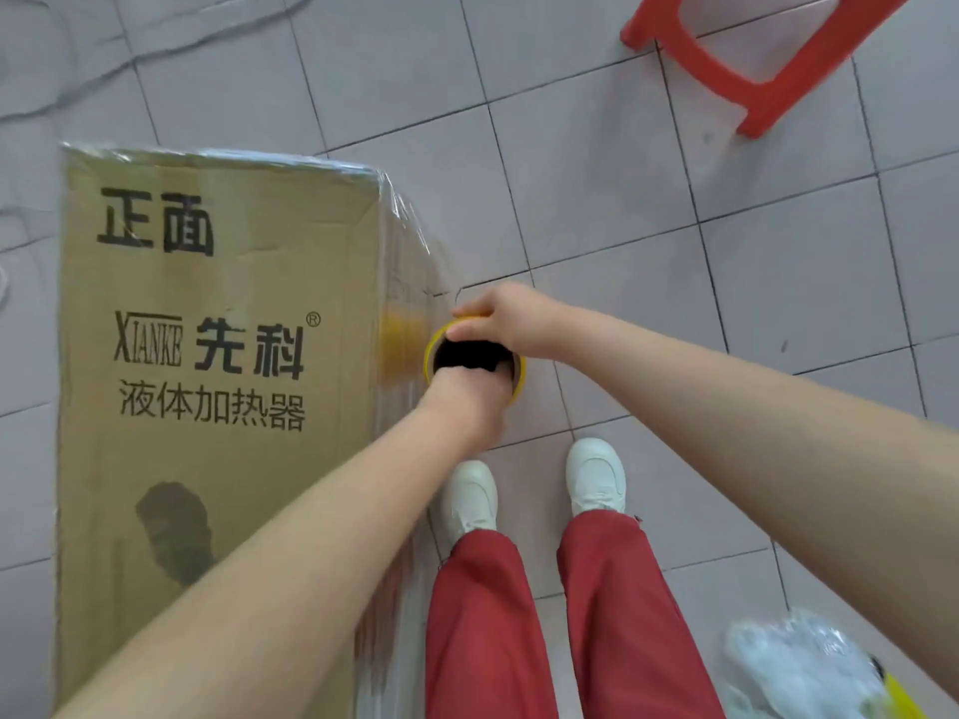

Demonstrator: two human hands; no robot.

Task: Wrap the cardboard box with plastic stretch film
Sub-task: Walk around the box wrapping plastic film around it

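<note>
Plainly the film roll (430, 355) stands upright, open core facing up.

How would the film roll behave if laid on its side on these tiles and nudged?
The film roll is round with a hollow yellow core, so it would probably roll freely on the smooth tiles. The left hand and right hand both hold it, so it may be fairly heavy. The film on the cardboard box shines, so its surface is likely slippery.
</note>
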